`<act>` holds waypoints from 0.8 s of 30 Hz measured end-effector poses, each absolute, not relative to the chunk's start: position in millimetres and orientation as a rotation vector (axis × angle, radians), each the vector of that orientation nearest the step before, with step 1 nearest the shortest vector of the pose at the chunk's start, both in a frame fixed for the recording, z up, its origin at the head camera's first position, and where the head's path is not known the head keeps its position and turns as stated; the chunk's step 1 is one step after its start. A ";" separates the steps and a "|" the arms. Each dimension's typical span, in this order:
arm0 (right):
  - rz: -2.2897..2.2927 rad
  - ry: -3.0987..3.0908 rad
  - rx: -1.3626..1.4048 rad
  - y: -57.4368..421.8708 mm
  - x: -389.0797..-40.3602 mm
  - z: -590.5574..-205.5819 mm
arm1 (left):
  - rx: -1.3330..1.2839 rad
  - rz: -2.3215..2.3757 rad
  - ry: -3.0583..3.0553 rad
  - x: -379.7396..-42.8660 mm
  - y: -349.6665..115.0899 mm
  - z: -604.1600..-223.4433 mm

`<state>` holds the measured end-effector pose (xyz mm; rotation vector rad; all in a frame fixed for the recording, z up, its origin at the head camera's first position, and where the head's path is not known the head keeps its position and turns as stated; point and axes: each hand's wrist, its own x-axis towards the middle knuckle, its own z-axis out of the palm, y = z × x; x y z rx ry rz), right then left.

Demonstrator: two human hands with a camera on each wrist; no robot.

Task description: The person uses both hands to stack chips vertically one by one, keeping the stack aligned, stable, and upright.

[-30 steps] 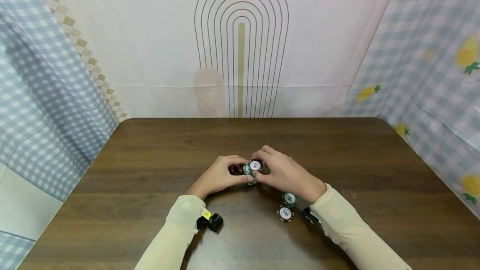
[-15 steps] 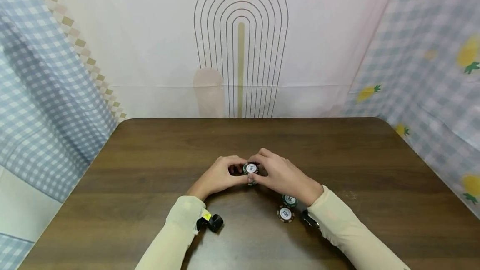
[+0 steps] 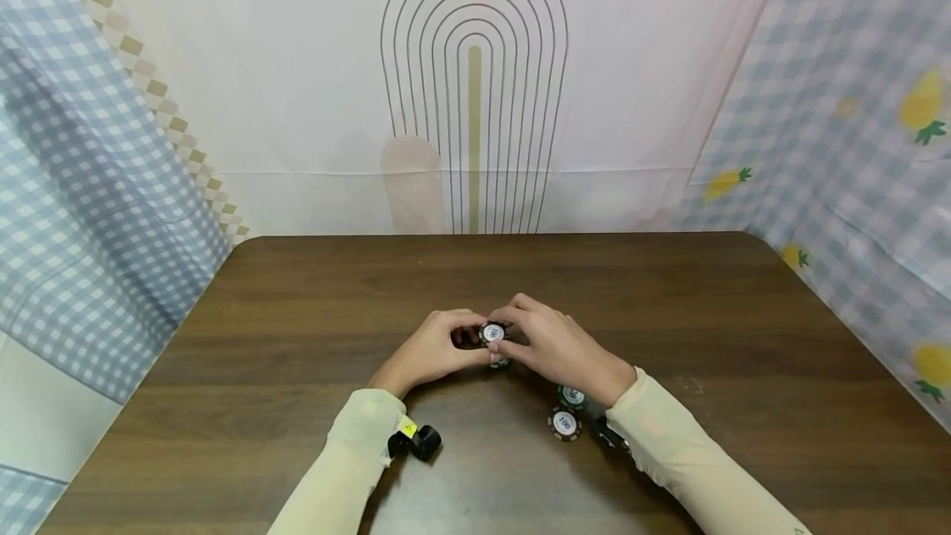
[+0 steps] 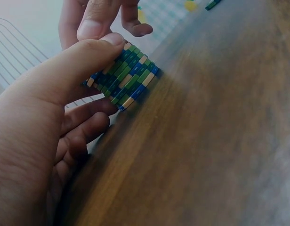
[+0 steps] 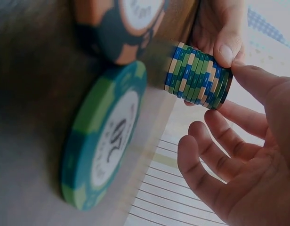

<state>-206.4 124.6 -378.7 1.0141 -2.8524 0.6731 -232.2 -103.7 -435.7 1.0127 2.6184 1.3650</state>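
A stack of poker chips [image 5: 194,75], with green and dark bands mixed along its side, stands on the wooden table. Around the stack, my left hand [image 3: 438,345] grips with thumb and fingers from the left. From the right, my right hand [image 3: 557,345] pinches the top chip [image 3: 494,333], a dark one marked 100, at the stack's upper end. In the right wrist view its other fingers curl loosely below. The left wrist view shows the left thumb on the stack's side [image 4: 128,77], with the right fingertips close above it.
Two loose chips lie nearer me, under the right forearm's inner side: a green one marked 20 [image 3: 572,397] and a dark one marked 100 [image 3: 565,424]. A black wrist camera [image 3: 425,442] sits at the left cuff. A patterned cloth [image 3: 319,106] hangs behind the table.
The right hand has brought the dark 100 chip a little left, from overhanging the stack to sitting squarely over its top. The left hand has stayed around the stack.
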 end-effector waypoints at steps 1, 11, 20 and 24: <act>0.677 -2.851 1.017 124.6 -206.7 -379.0 | 1.014 1.367 2.619 -232.3 -104.0 -436.1; 0.676 -2.889 0.968 129.3 -207.8 -378.6 | 0.961 1.370 2.600 -229.9 -101.7 -434.3; 0.634 -2.911 1.011 129.5 -210.0 -376.4 | 0.962 1.362 2.623 -230.3 -103.3 -433.6; 0.606 -2.935 1.026 131.1 -210.8 -373.9 | 0.961 1.364 2.625 -231.1 -103.7 -434.0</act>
